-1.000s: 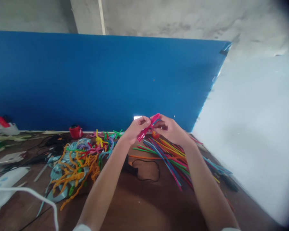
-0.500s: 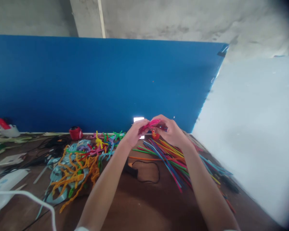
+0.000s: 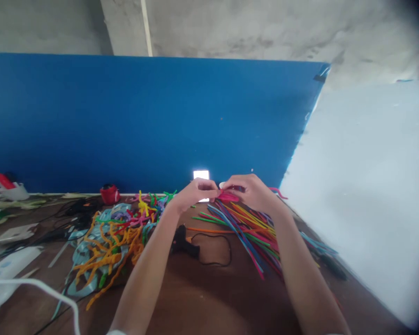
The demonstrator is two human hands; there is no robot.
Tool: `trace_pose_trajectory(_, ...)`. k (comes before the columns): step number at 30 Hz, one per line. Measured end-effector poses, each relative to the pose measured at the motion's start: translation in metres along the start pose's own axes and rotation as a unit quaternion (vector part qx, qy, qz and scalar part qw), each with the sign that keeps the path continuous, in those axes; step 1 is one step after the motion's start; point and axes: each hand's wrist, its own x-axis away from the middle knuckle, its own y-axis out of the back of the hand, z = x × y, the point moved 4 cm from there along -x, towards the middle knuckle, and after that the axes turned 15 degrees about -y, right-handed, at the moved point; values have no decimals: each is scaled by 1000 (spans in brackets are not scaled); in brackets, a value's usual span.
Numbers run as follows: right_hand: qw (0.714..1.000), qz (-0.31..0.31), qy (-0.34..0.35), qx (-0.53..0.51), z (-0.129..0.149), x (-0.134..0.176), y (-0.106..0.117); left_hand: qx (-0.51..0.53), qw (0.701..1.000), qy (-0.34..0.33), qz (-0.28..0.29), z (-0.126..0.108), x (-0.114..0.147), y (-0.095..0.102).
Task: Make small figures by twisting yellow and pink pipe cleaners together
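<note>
A bent pink pipe cleaner piece (image 3: 228, 197) is held up between my two hands, above the far part of the table. My left hand (image 3: 194, 193) pinches its left end with thumb and fingers together. My right hand (image 3: 248, 190) is closed around the other side, its fingers covering part of the piece. Past the right knuckles a reddish-pink stem end (image 3: 278, 192) sticks out. Below my hands lies a loose bundle of straight pipe cleaners (image 3: 242, 228) in many colours. A bright phone screen (image 3: 201, 175) stands behind my left hand.
A black glue gun (image 3: 185, 243) with its cord lies near my left forearm. Left of it is a heap of twisted orange pipe cleaners (image 3: 106, 251) with pale blue ribbon. A red pot (image 3: 110, 194), a white cup (image 3: 16, 191) and a white power strip (image 3: 10, 270) are further left.
Both hands have come down slightly, and the right has shifted a little to the right. The pink piece sits lower, and a stem end now shows beyond my right hand.
</note>
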Motion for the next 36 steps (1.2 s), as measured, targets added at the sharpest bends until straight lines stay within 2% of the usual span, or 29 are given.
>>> trace_pose_trajectory(3, 999, -16, -19, 49, -1, -3, -6, -106, 994, -9, 20, -1, 0, 2)
trace_pose_trajectory(5, 996, -38, -34, 70, 0, -3, -10, -192, 981, -18, 2, 0, -1, 2)
trace_pose_trajectory(8, 992, -77, -47, 84, 4, -3, -17, -320, 944, -32, -69, 0, -2, 1)
trace_pose_trajectory(10, 990, -110, -54, 64, 4, -4, -20, -352, 925, -45, -134, 2, -2, -1)
trace_pose_trajectory(13, 983, -162, -82, -4, 0, -8, -24, -266, 933, -62, -233, 11, -4, -2)
trace_pose_trajectory(15, 975, -180, -105, -73, -5, -11, -26, -168, 953, -60, -245, 20, -7, -5)
trace_pose_trajectory(18, 961, -186, -120, -165, -10, -14, -30, -55, 962, -61, -260, 26, -11, -7)
trace_pose_trajectory(21, 957, -191, -113, -189, -9, -13, -31, 3, 957, -56, -286, 25, -11, -8)
trace_pose_trajectory(26, 955, -208, -82, -196, -3, -10, -31, 88, 947, -10, -309, 22, -10, -9)
trace_pose_trajectory(31, 955, -199, -63, -211, 2, -8, -30, 200, 921, 6, -334, 27, -11, -7)
trace_pose_trajectory(36, 950, -195, -57, -236, 0, -9, -33, 259, 896, 17, -361, 33, -12, -7)
